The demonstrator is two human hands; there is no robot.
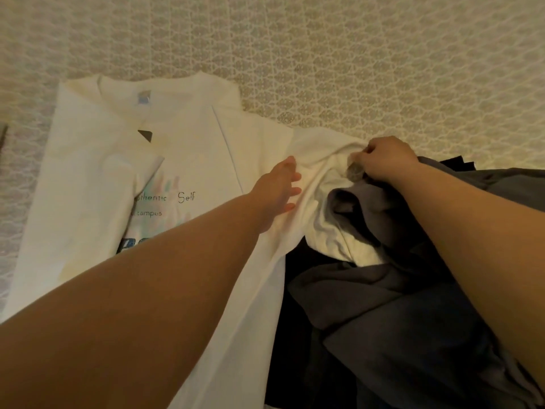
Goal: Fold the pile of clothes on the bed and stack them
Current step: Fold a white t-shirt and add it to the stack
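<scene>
A white T-shirt (pixel 188 160) lies spread on the left part of the bed (pixel 383 69), collar at the far end, printed front up. Its left sleeve is already turned in over the chest, so the folding of this shirt looks begun but not finished. The left hand (pixel 280 190) rests flat on the cloth near the shirt's right side, fingers straight and slightly spread, pressing it down. Just right of it, the right hand (pixel 383 160) has its fingers curled round a bunch of white cloth at the right sleeve, which is bunched up and partly lying on the pile.

To the right and near, a pile of dark clothes (pixel 398 305), grey and black, sits crumpled and unfolded, touching the shirt's right edge. No finished stack shows anywhere, so most of the task seems left: this shirt first, then the whole dark heap.

The bed is covered by a beige spread with a lacy net pattern. The room beyond it is out of view.
</scene>
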